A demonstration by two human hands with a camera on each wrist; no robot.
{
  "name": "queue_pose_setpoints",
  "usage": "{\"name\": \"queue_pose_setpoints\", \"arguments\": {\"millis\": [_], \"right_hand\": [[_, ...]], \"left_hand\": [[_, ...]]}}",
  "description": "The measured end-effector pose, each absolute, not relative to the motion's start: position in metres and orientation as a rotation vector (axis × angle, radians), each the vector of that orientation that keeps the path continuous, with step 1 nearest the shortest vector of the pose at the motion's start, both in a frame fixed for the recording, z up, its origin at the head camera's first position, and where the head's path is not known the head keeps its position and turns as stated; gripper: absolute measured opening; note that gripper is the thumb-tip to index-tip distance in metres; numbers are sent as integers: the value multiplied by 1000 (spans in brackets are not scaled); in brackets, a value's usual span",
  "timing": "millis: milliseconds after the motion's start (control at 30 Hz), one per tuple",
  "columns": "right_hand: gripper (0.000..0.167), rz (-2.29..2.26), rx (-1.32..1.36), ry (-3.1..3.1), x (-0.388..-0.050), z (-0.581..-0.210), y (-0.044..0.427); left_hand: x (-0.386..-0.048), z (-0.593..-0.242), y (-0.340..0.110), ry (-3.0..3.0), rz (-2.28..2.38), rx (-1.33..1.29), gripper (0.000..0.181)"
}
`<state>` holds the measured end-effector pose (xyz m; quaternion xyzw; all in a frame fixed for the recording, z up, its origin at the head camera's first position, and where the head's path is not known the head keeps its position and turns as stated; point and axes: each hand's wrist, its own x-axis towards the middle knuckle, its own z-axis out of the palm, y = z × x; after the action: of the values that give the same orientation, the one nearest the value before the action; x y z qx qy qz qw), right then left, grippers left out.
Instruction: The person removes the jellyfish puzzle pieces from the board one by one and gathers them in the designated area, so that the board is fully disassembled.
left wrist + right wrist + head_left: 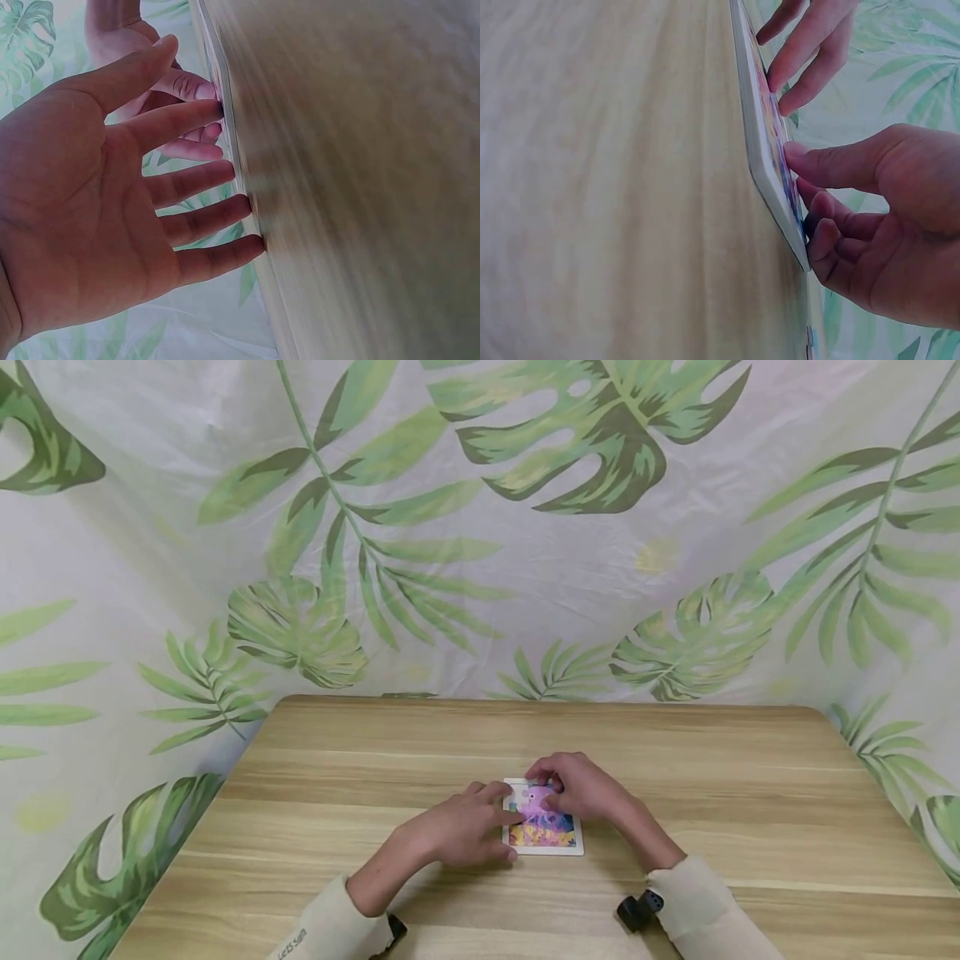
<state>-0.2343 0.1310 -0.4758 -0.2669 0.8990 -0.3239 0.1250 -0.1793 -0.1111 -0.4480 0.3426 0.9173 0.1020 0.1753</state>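
Note:
A small flat picture board (545, 835) with a white border lies on the table. It carries a bright pink, blue and yellow picture, paler at the upper left; faint outlines there look like jigsaw pieces. My left hand (468, 828) rests at its left side, fingers spread and nearly straight, fingertips touching the board and the tabletop. Over the upper right part is my right hand (585, 787). Its thumb touches the picture, and its other fingers (829, 238) curl near the board's edge. Whether a small piece sits between them is hidden.
The wood-grain table (337, 760) reaches back to a leaf-patterned curtain (420, 527). A small coloured thing (810, 341) shows at the bottom of the right wrist view, too partial to name. A black device (640, 910) is at the right sleeve.

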Motion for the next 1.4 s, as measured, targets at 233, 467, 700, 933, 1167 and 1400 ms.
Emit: {"name": "queue_pose_setpoints", "arguments": {"millis": [233,467,700,933,1167,1400], "right_hand": [[36,-896,-758,2599,-235,-475,130],[29,-938,-783,2607,-235,-477,131],[27,-988,-832,2612,-233,-479,132],[22,-1047,-773,2615,-234,-480,134],[15,-1086,-749,2601,-232,-475,136],[14,-1091,-770,2572,-233,-472,140]], "left_hand": [[-181,-447,-110,2602,286,985,54],[-182,-447,-111,2596,296,979,55],[-181,-448,-114,2591,314,979,54],[-181,-449,-115,2588,322,982,53],[-181,-449,-114,2586,318,995,53],[-181,-447,-113,2591,311,994,54]]}}
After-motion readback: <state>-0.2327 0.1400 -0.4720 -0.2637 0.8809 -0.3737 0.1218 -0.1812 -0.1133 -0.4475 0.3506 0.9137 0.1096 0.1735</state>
